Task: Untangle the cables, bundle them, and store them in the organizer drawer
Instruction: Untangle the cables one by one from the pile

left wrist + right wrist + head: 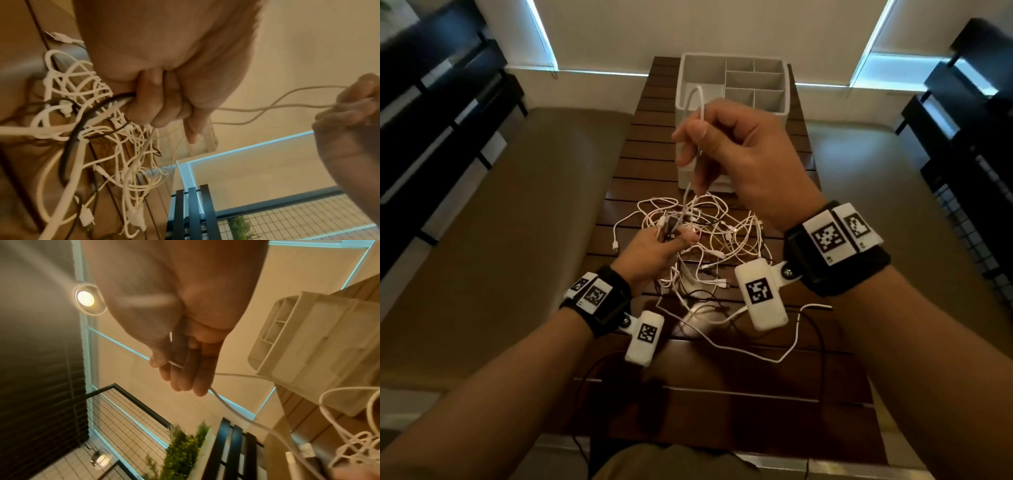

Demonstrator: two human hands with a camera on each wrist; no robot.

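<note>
Mostly white cables [709,240] with a couple black, white organizer [732,89], dark brown slatted table [654,144], black-and-white checkered wrist tags [827,238].

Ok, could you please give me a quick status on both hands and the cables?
Left hand grips the tangled white and black cables. Right hand pinches a raised thin white cable loop. White plastic compartment organizer empty.
</note>
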